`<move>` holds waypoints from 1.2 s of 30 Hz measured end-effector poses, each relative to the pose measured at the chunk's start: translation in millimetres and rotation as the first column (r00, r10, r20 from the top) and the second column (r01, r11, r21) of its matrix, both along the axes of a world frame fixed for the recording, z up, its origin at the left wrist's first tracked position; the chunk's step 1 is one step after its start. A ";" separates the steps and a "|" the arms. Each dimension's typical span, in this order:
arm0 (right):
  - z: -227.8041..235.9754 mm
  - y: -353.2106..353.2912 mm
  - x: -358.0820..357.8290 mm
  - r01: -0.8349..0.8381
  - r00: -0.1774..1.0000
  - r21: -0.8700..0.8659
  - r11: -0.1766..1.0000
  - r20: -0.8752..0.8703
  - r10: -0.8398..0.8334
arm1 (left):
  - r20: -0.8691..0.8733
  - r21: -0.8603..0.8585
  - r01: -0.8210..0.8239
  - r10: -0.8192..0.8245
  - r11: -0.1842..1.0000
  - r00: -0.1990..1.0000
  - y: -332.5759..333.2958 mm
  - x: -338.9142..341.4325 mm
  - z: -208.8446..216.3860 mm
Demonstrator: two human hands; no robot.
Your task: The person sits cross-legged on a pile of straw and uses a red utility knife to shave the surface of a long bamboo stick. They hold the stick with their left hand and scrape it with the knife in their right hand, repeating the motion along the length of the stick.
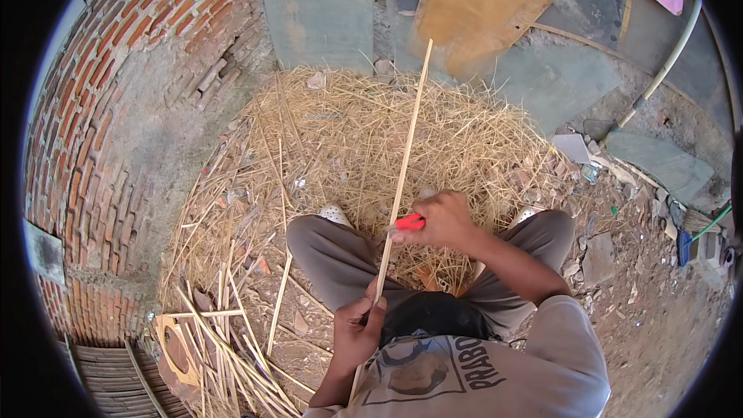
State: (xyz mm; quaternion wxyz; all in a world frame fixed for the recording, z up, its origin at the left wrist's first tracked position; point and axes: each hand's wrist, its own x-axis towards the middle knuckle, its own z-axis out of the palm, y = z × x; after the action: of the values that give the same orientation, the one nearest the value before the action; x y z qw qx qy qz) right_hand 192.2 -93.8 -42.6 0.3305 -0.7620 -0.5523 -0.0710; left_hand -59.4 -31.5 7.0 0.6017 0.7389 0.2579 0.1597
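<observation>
A long, pale bamboo strip (408,138) slants from my lap up and away, its far end over the straw. My left hand (359,325) grips the strip's near part, thumb laid along it, close to my belly. Farther up, my right hand (439,220) is closed round a red-handled tool (410,221), probably a knife, held against the strip. The tool's working end is too small and blurred to make out. Both hands are between my spread knees, in front of a dark pouch or cloth (437,316) at my waist.
A heap of straw-like shavings (348,124) covers the ground ahead. More bamboo strips (232,356) lie at the lower left beside a yellow board with a round opening (176,348). A brick wall (101,147) stands left; sheets (317,11) lean at the back. Rubble (600,259) lies right.
</observation>
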 end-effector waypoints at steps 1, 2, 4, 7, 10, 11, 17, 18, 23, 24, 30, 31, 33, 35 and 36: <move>-0.2 1.5 9.6 0.038 0.999 -0.018 0.999 0.015 -0.037 | -0.024 -0.007 0.000 0.000 1.000 1.000 -0.5 1.6 1.2; -2.4 1.4 15.3 0.076 0.997 -0.035 0.996 0.030 -0.075 | -0.047 -0.014 0.001 -0.002 1.000 0.999 -0.2 4.8 4.6; -13.0 5.5 19.7 0.082 0.997 0.026 0.996 0.011 -0.082 | -0.074 -0.008 0.015 -0.016 1.000 0.997 -0.1 8.6 5.9; -17.2 4.9 35.5 0.124 0.988 0.077 0.989 0.082 -0.130 | -0.084 0.011 0.045 -0.044 0.999 0.996 -0.5 14.0 7.2; -15.4 2.1 50.1 0.205 0.976 0.036 0.978 0.062 -0.206 | -0.088 0.005 0.066 -0.065 0.998 0.994 -3.8 16.8 12.3; -19.2 -0.7 62.9 0.264 0.963 -0.004 0.964 0.060 -0.263 | -0.088 0.008 0.079 -0.078 0.997 0.993 -6.2 13.1 10.8; -22.6 -1.6 82.1 0.324 0.944 -0.081 0.943 -0.028 -0.327 | -0.090 0.012 0.121 -0.120 0.993 0.989 -11.2 7.0 12.4; -23.3 -3.9 90.4 0.356 0.929 -0.113 0.928 -0.065 -0.364 | -0.091 0.027 0.131 -0.128 0.991 0.988 -11.4 3.9 10.3; -40.6 -4.4 126.1 0.499 0.862 -0.082 0.863 -0.057 -0.504 | -0.082 0.019 0.185 -0.183 0.983 0.980 -16.7 -6.6 11.4; -44.6 -12.8 148.1 0.574 0.775 -0.164 0.802 -0.206 -0.597 | -0.070 0.001 0.205 -0.204 0.979 0.976 -18.3 -11.2 8.7; -18.9 -20.5 140.6 0.533 0.662 -0.247 0.809 -0.473 -0.581 | -0.127 -0.320 -0.044 0.003 0.946 0.992 -17.3 -23.7 19.8; -13.1 -14.3 113.2 0.438 0.761 -0.219 0.872 -0.425 -0.490 | -0.091 -0.324 -0.069 0.042 0.943 0.995 -11.0 -21.7 19.0; -13.8 -10.2 57.1 0.258 0.922 -0.042 0.965 -0.289 -0.259 | -0.019 -0.345 -0.112 0.112 0.932 0.993 3.7 -17.4 13.6; -9.4 -6.4 16.5 0.072 0.992 0.019 0.997 -0.103 -0.069 | 0.009 -0.347 -0.110 0.121 0.931 0.993 7.3 -10.1 13.8; -6.0 -4.0 3.0 0.012 0.997 0.054 0.998 -0.077 -0.007 | 0.020 -0.336 -0.112 0.126 0.935 0.992 9.3 -7.4 14.8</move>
State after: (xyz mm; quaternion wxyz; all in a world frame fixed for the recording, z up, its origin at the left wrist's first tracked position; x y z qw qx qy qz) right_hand 195.2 -97.9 -48.6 0.3716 -0.7575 -0.5335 -0.0584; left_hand -66.8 -22.2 21.8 0.7126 0.6058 0.3132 0.1648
